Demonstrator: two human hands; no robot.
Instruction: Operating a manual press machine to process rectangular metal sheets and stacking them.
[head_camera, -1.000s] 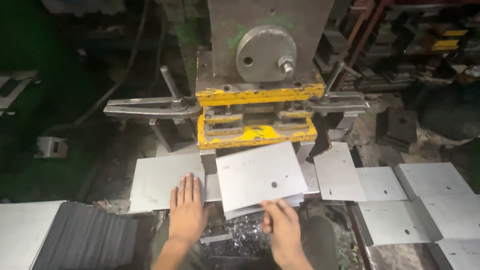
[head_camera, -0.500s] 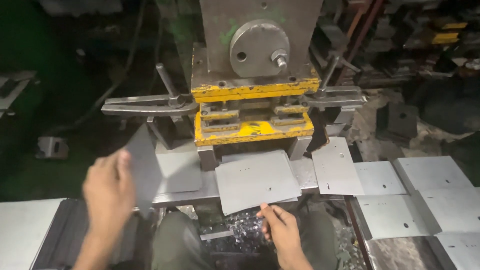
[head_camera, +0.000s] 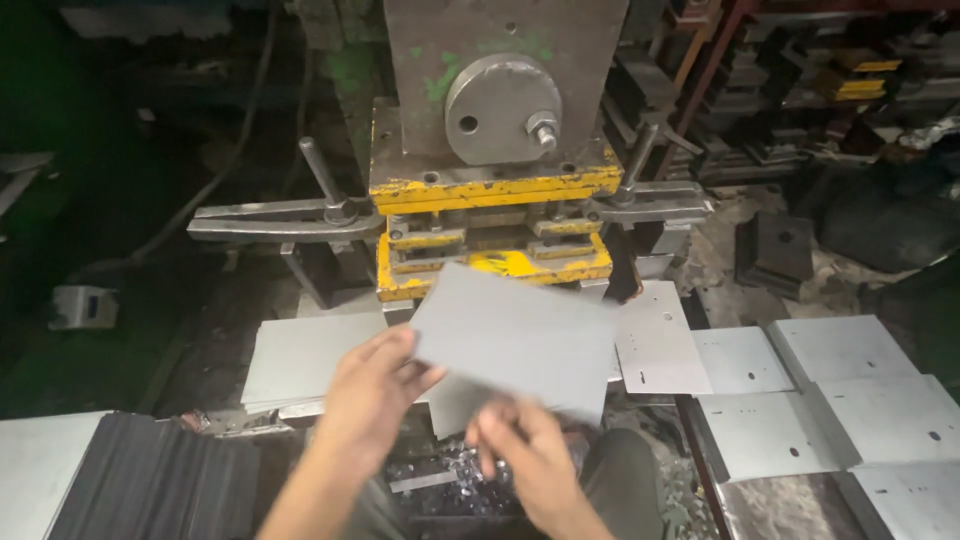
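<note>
Hands meet on one grey sheet (head_camera: 520, 340), held tilted in the air just in front of the press (head_camera: 495, 180). The left hand (head_camera: 375, 395) grips the sheet's near left corner, fingers curled over the top face and thumb beneath (the thumb itself is mostly hidden). The right hand (head_camera: 530, 455) sits lower, fingers closed against the sheet's near edge from below; how firmly it pinches I cannot tell. Motion blur softens the sheet's outline.

Beyond the hands, the yellow die (head_camera: 490, 265) sits under the press's grey block, with a clamp bar (head_camera: 285, 220) reaching out to the left and another to the right. Left of the left hand lies a flat blank (head_camera: 300, 360) on the worktop (head_camera: 200, 370), and nearer, at the lower left, a dark ribbed stack (head_camera: 150, 485). Right of the right hand lie several punched sheets (head_camera: 830, 400), overlapping each other, each with small holes. Under the hands, metal scraps (head_camera: 440, 480) glint in a dark bin
</note>
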